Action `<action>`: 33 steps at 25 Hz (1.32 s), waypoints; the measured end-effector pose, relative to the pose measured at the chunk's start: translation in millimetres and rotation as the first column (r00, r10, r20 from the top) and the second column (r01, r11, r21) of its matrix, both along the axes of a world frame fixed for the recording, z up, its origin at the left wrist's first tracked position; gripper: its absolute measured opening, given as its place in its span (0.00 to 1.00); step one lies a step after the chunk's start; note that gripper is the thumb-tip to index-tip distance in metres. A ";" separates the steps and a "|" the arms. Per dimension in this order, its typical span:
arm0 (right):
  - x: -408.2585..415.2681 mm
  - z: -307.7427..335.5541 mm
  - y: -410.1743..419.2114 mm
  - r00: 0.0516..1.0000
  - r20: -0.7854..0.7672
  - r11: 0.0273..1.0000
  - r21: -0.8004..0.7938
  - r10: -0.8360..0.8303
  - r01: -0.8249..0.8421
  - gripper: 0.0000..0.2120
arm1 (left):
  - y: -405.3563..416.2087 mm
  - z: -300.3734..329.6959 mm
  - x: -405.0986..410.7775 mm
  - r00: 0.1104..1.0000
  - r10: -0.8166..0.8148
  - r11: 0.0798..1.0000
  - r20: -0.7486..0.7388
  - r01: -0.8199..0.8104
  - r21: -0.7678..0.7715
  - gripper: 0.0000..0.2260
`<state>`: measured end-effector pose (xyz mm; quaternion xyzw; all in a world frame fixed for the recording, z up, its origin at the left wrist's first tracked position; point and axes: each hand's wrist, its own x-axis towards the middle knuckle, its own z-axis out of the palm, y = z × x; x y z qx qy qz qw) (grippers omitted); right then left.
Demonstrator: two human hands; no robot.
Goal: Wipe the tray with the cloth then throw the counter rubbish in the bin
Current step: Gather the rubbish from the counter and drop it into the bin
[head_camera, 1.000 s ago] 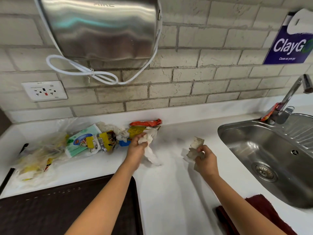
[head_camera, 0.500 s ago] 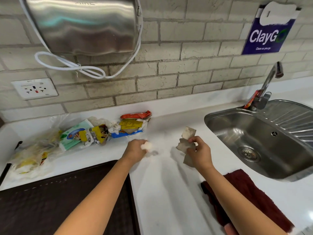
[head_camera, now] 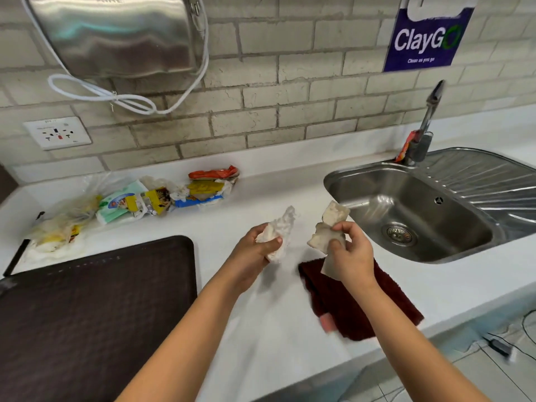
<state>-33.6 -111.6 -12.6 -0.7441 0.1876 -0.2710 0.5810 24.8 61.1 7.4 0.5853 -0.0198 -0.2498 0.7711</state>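
My left hand [head_camera: 255, 250] grips a crumpled white tissue [head_camera: 282, 227] above the white counter. A beige crumpled tissue [head_camera: 329, 227] is held by my right hand [head_camera: 352, 256], just over the dark red cloth [head_camera: 356, 303] that lies flat near the counter's front edge. The dark brown tray [head_camera: 95, 309] sits at the lower left on the counter. More rubbish lies by the wall: a heap of wrappers [head_camera: 174, 195] and a clear plastic bag [head_camera: 58, 227]. No bin is in sight.
A steel sink [head_camera: 412, 216] with a tap [head_camera: 426, 123] is set into the counter on the right. A hand dryer [head_camera: 116, 33] with a white cable hangs on the brick wall, over a socket [head_camera: 58, 133]. Floor tiles and cables show at the lower right.
My left hand took the white tissue from the wrapper heap and drew it back toward me. Both hands now hold their tissues higher, side by side. My view shifted back, showing more cloth.
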 end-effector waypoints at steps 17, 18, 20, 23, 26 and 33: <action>-209.5 -130.9 -37.6 0.978 0.209 0.999 -0.035 0.019 -0.012 0.11 | -35.8 -123.4 -231.0 0.815 -0.148 0.987 -0.561 0.156 -0.033 0.18; -220.1 -145.9 -38.4 0.988 0.154 1.000 -0.003 -0.009 0.009 0.12 | -34.4 -136.7 -233.9 0.800 -0.116 0.987 -0.589 0.160 0.022 0.17; -242.5 -182.4 -38.4 0.998 -0.035 0.994 0.091 -0.052 0.055 0.13 | -34.5 -166.6 -238.0 0.762 -0.062 0.976 -0.645 0.182 0.120 0.15; -269.5 -236.6 -31.7 0.936 -0.348 0.972 0.194 -0.056 0.130 0.19 | -35.4 -214.3 -245.8 0.681 0.017 0.965 -0.733 0.180 0.190 0.10; -289.1 -290.5 -21.4 0.833 -0.552 0.952 0.233 -0.038 0.198 0.20 | -37.9 -259.9 -252.6 0.612 0.053 0.966 -0.789 0.170 0.197 0.10; -308.0 -393.7 1.9 0.694 -0.719 0.913 0.308 0.039 0.268 0.16 | -46.4 -364.7 -264.6 0.546 0.085 0.948 -0.834 0.214 0.237 0.15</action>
